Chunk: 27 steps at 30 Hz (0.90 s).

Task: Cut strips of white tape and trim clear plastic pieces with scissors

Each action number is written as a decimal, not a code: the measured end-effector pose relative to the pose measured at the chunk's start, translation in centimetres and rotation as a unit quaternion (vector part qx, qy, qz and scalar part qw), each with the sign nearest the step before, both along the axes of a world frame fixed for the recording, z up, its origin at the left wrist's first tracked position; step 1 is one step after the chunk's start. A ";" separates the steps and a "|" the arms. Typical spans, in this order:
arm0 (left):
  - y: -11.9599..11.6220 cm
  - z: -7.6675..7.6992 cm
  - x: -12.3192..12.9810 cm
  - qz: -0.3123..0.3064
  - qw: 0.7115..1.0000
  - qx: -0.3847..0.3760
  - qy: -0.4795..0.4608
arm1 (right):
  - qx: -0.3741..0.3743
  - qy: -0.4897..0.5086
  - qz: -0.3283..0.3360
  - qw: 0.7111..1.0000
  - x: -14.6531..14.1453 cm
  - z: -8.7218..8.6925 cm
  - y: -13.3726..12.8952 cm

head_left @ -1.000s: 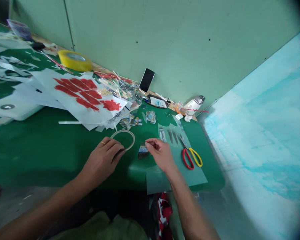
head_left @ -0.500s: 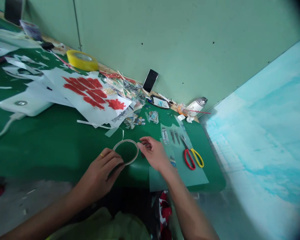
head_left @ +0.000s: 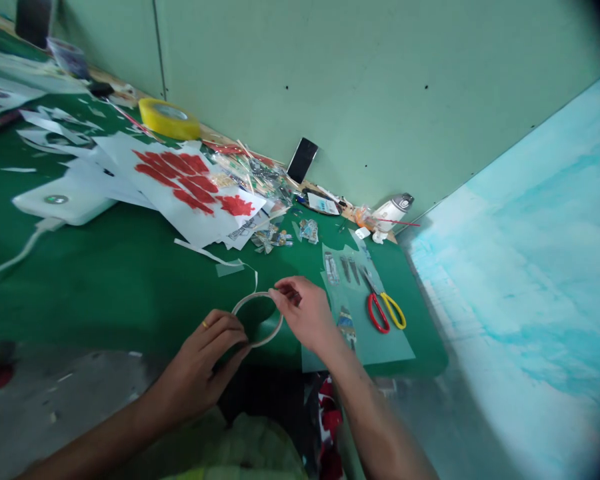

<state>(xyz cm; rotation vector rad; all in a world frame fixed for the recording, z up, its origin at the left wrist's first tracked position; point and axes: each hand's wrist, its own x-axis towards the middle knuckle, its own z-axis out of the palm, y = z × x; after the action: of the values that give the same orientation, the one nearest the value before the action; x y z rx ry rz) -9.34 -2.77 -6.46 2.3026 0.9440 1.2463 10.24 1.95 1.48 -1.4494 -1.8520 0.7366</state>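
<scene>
A thin, pale ring, which looks like a narrow roll of tape (head_left: 274, 335), is held up over the front of the green table. My left hand (head_left: 207, 350) is closed on its left and lower edge, between thumb and fingers. At its upper right edge, my right hand (head_left: 307, 317) pinches the rim with bent fingers. From the top of the ring a thin white strip (head_left: 215, 257) runs back across the table to the papers. A small clear piece of film (head_left: 230, 268) lies by the strip.
Scissors (head_left: 386, 312) with red and yellow handles lie on a translucent sheet (head_left: 380, 347) at right. White paper with red patches (head_left: 180, 220), a yellow tape roll (head_left: 169, 120) and a white power bank (head_left: 63, 197) with a cable are left. A phone (head_left: 303, 160) leans on the wall.
The tape ring has moved slightly down and right with both hands. My right hand has shifted toward the ring's top. The white strip now shows stretched longer between ring and papers.
</scene>
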 end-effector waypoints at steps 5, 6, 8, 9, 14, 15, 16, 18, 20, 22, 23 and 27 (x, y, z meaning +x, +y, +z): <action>-0.2 -0.2 -0.2 0.000 1.000 -0.004 0.005 | 0.106 -0.163 0.051 0.980 -1.6 1.0 1.3; -0.2 -0.2 -0.2 0.001 1.000 -0.004 0.006 | 0.128 -0.199 0.068 0.969 -2.3 1.1 1.7; -0.2 -0.2 -0.1 -0.001 1.000 -0.005 0.006 | 0.174 -0.273 0.101 0.941 -3.9 1.0 2.3; -0.2 -0.2 -0.1 -0.001 1.000 -0.004 0.004 | 0.194 -0.311 0.115 0.923 -4.6 0.8 2.6; -0.4 0.1 -0.3 -0.004 1.000 -0.012 -0.002 | 0.232 -0.415 0.131 0.870 -7.0 -0.3 4.3; -0.5 0.2 -0.4 -0.009 1.000 -0.014 -0.005 | 0.230 -0.416 0.132 0.870 -7.1 -0.5 4.7; -0.5 0.3 -0.4 -0.013 1.000 -0.016 -0.010 | 0.226 -0.412 0.136 0.872 -7.2 -0.8 5.1; -0.7 0.6 -0.7 -0.018 0.999 -0.024 -0.017 | 0.208 -0.377 0.141 0.891 -7.2 -1.1 6.0; -0.8 0.7 -0.9 -0.017 0.999 -0.032 -0.017 | 0.166 -0.272 0.126 0.940 -7.0 -1.3 6.8; -0.8 0.7 -1.3 -0.016 0.999 -0.034 -0.012 | 0.085 -0.092 0.071 0.990 -6.7 -1.4 7.7; -0.8 0.6 -1.5 -0.013 0.999 -0.031 -0.011 | 0.044 -0.006 0.036 0.998 -6.5 -1.4 8.1; -0.1 0.7 -2.8 -0.012 1.000 -0.008 0.004 | -0.038 0.168 -0.069 0.983 -4.9 -1.3 9.3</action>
<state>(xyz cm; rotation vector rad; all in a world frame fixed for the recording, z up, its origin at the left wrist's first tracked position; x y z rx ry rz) -12.12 -2.84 -5.71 2.3015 0.9243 1.2152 5.31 11.27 0.19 -1.3877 -1.4673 0.9270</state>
